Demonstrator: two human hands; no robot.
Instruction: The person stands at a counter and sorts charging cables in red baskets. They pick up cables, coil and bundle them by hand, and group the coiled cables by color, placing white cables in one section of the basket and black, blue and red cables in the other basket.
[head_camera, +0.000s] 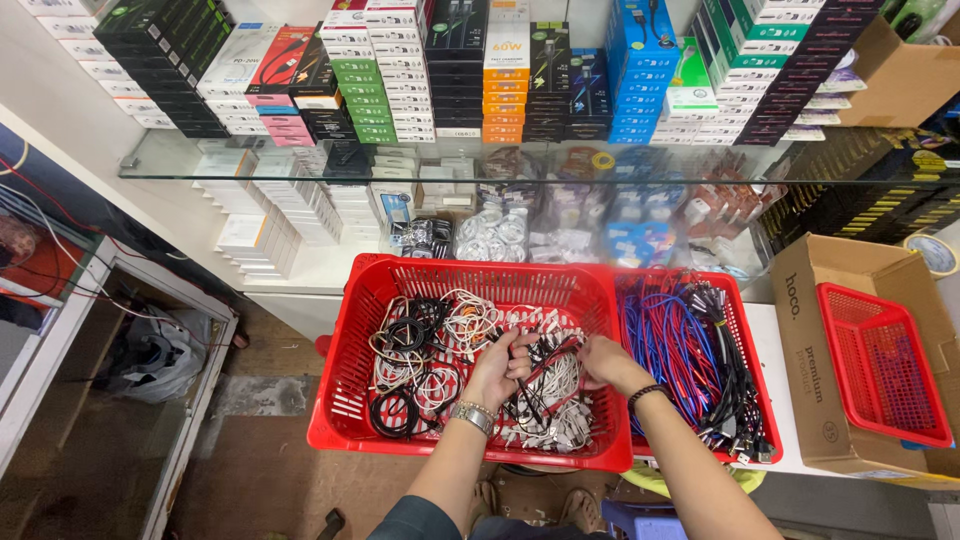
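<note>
We have both hands down in the big basket (350, 380), a red slotted one that hangs over the counter's front edge. Our left hand (500, 368), with a metal watch (472, 415) at the wrist, is closed around a black cable (535, 362) pulled up from the tangle. Our right hand (603, 360), a dark band (645, 394) on its wrist, pinches the same cable's other end just beside the basket's right wall (the fingertips are partly hidden, but they look closed). The cable runs taut between the two hands, above a heap of white cables (555, 395).

Coiled black and white cables (410, 345) fill the basket's left half. Touching it on the right stands a second basket (745, 330), holding blue cables (660, 335) and black ones along its right side. At the counter's right end a cardboard box (830, 400) holds a small red basket (885, 365). Behind, a glass shelf (200, 170) carries stacked boxes (370, 75) in many colours, with bagged cables (495, 230) below it.
</note>
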